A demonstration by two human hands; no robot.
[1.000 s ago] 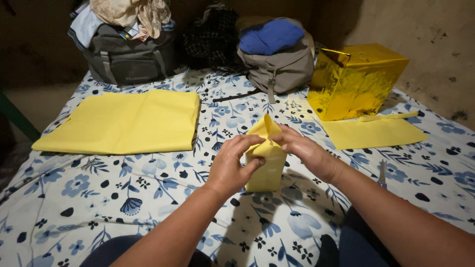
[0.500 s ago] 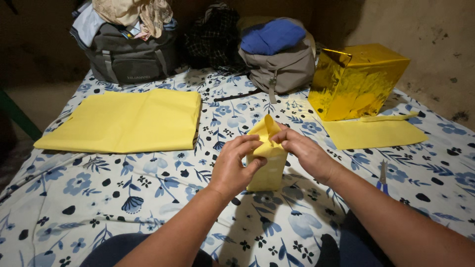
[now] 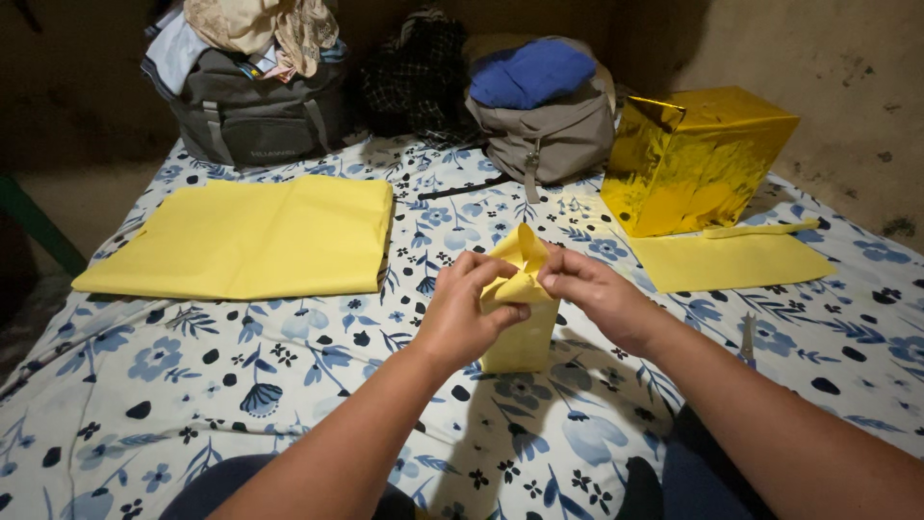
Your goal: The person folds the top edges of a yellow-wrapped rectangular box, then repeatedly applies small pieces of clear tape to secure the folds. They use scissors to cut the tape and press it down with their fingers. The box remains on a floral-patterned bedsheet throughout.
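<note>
Seated at the bed [image 3: 144,385], knees at the bottom edge of the frame, forearms reaching up toward centre. Left hand [image 3: 462,313] wrapped round the upper part of a small yellow paper packet [image 3: 520,332], fingers [image 3: 500,313] pressed narrow on a folded corner. Right hand [image 3: 592,289] meeting it from the other side, fingers pinched shut on the same paper at the top. Packet standing upright on the floral sheet at frame centre, loose flap poking up behind the knuckles.

Risks, as judged from here: thin paper likely to tear at the crease if pulled apart too hard; fold liable to spring open if either pinch loosens; soft bedding under the base giving no firm backing, so a tilt or topple seems possible under uneven pressure. Small scissors [image 3: 746,337] lying just right of the right forearm, close enough for a sleeve or wrist to knock.

Farther off: flat yellow sheet [image 3: 731,260] at right, folded yellow paper stack [image 3: 250,236] at left, gold foil box [image 3: 698,159] upper right, grey bags [image 3: 544,135] along the top.
</note>
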